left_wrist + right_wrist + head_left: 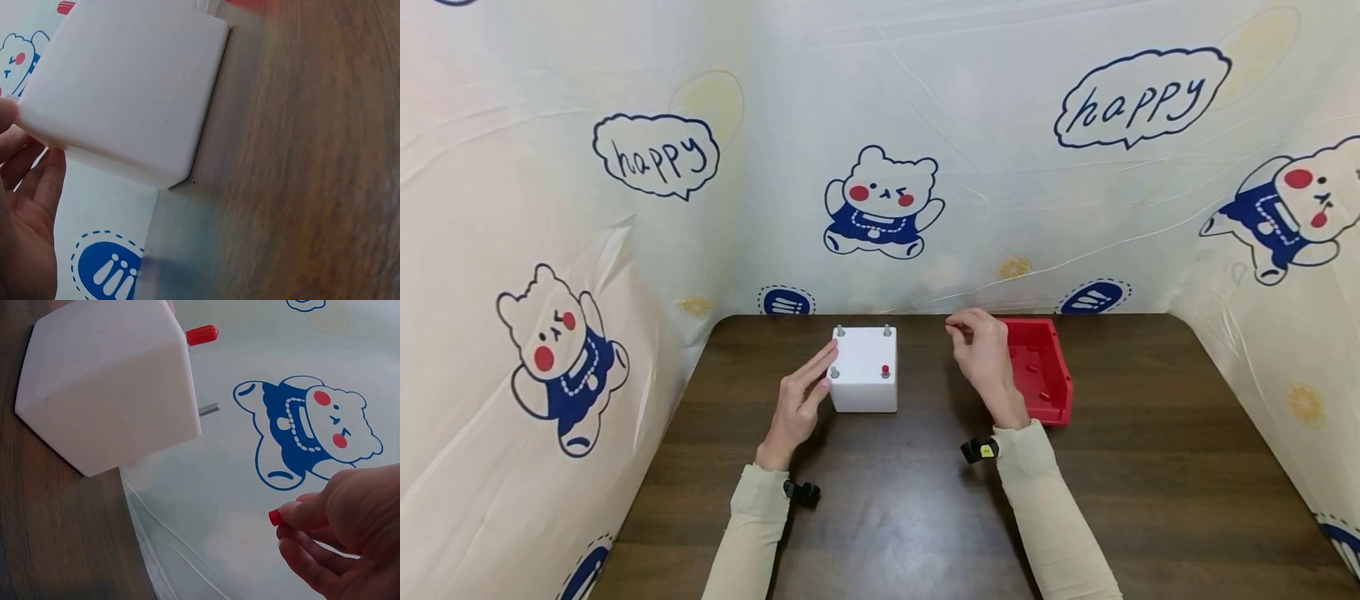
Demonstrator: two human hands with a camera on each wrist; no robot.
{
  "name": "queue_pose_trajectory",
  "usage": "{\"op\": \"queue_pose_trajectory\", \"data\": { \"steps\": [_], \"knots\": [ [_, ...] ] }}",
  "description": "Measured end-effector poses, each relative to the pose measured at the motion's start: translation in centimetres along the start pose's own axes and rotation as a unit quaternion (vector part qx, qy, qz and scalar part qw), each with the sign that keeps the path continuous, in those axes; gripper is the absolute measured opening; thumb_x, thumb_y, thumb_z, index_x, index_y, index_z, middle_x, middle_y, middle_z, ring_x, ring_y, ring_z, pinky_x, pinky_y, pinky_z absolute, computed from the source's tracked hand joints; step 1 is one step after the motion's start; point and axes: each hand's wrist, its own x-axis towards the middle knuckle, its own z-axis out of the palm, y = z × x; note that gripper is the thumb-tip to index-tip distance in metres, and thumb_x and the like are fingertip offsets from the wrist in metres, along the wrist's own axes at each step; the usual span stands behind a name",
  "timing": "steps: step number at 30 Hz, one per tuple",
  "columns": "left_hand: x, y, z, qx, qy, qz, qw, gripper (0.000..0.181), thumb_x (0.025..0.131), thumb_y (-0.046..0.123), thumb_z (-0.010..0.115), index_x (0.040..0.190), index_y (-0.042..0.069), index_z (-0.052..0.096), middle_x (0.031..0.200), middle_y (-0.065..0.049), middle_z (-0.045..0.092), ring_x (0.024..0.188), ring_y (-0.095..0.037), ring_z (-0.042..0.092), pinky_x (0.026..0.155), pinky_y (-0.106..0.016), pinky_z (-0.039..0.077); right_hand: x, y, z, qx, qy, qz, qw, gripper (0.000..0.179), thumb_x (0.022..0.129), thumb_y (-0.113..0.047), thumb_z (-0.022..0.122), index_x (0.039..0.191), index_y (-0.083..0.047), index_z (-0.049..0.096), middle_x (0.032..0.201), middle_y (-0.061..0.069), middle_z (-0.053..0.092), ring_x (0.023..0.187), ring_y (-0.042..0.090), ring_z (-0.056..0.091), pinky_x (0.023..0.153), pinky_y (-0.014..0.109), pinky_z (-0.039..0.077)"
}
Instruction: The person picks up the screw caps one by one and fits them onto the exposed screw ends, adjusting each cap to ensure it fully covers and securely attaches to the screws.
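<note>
So I was watching this through the cameras from my end, and the right hand [981, 354] had a little red cap [275, 517] pinched between thumb and fingertip. One end of it poked out past the tips, and the other fingers were just loosely bent, holding nothing that I could see. That hand hung to the right of the white box [862, 367], clear of it, by the left side of the red bin [1065, 392], which the hand and wrist partly covered.

The left hand [790, 412] was up against the box's left side, index finger pretty much straight along the edge and thumb over by the near left corner. Looked more like touching than grabbing to me, and I couldn't make out every finger.

The box sat on the dark wood table [917, 500] with a metal post near each top corner. The near right post wore a red cap of its own [885, 369]; the other three were bare, including the far right post [887, 331]. The pinched cap was well apart from all of them. A few more small red pieces [1032, 367] lay loose in the bin.
</note>
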Motion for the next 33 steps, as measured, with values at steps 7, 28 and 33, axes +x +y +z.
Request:
{"op": "queue_pose_trajectory", "data": {
  "steps": [7, 28, 33],
  "knots": [
    [0.0, -0.3, 0.1, -0.011, 0.007, 0.001, 0.9999, 0.045, 0.107, 0.006, 0.054, 0.152, 0.003, 0.058, 0.162, -0.012, 0.053, 0.15, -0.029, 0.051, 0.123, -0.02, 0.036, 0.2, -0.6, 0.3, 0.014, -0.007, 0.0, 0.9999, 0.012, 0.095, 0.0, 0.077, 0.105, -0.002, 0.083, 0.106, 0.015, 0.077, 0.089, 0.029, 0.075, 0.085, 0.045, 0.066],
    [0.1, 0.0, 0.2, -0.04, 0.011, -0.014, 0.999, 0.046, 0.104, -0.001, 0.055, 0.15, 0.001, 0.06, 0.16, -0.017, 0.054, 0.148, -0.04, 0.052, 0.121, -0.017, 0.036, 0.7, -1.8, 1.6, 0.003, -0.003, -0.02, 0.9998, 0.014, 0.095, -0.002, 0.078, 0.107, -0.004, 0.084, 0.106, 0.014, 0.079, 0.09, 0.028, 0.077, 0.086, 0.043, 0.066],
    [0.1, 0.1, 0.1, -0.039, 0.013, -0.012, 0.9991, 0.045, 0.106, 0.002, 0.053, 0.15, 0.002, 0.06, 0.161, -0.014, 0.054, 0.149, -0.037, 0.051, 0.122, -0.019, 0.036, 1.0, -2.3, 1.7, 0.002, 0.001, -0.026, 0.9997, 0.014, 0.095, -0.003, 0.078, 0.107, -0.005, 0.084, 0.105, 0.014, 0.079, 0.09, 0.028, 0.076, 0.086, 0.044, 0.066]
  ]
}}
